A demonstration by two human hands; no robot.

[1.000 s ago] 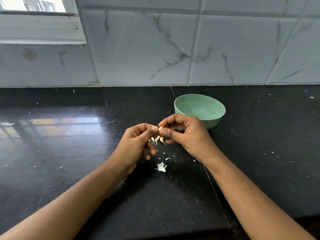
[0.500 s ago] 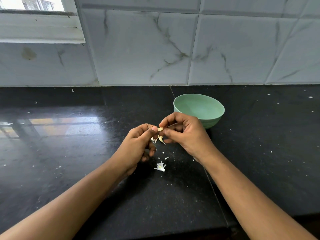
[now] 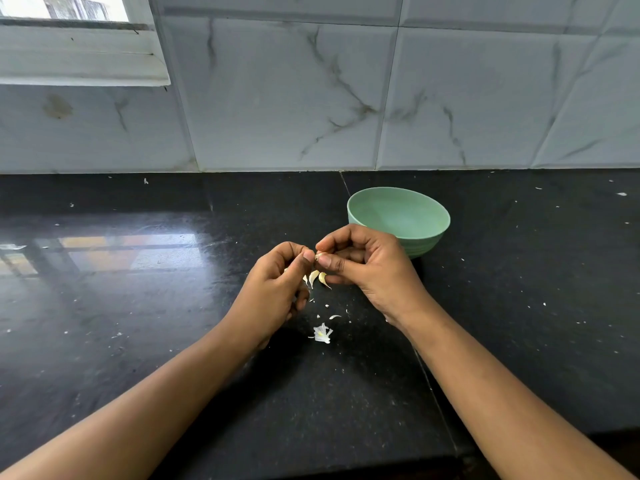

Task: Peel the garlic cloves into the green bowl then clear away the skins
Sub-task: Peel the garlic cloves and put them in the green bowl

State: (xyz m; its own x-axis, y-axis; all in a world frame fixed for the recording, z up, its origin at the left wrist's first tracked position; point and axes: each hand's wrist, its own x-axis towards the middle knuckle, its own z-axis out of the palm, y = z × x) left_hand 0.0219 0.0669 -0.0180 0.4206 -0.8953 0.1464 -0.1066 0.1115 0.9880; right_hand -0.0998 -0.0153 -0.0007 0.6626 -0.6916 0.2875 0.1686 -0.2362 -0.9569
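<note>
— Step in hand?

— Peeling, by the look of it. Pinching a garlic clove (image 3: pixel 319 255) in the right grip (image 3: pixel 367 268), between thumb and forefinger, with the other fingers curled in. Nipping at the clove's tip with the left grip (image 3: pixel 277 285), thumb against forefinger.

— And next?

— Probably a small pull to strip the skin. Then a short reach back to the green bowl (image 3: pixel 398 216), just behind the right grip, to drop the bare clove in. No clearing of skins yet, judging by the white skin scrap (image 3: pixel 322 333) on the table (image 3: pixel 138 341), nearer the body.

— Anything hard to make out?

— Plenty. Cannot tell how much skin is left, with most of the clove buried between fingertips. Cannot tell either about the two pale slivers (image 3: pixel 313 277) just under the grips: cloves or skins, lying or dangling. Cannot see the bowl's near side behind the right grip; nothing visible in the part showing.
</note>
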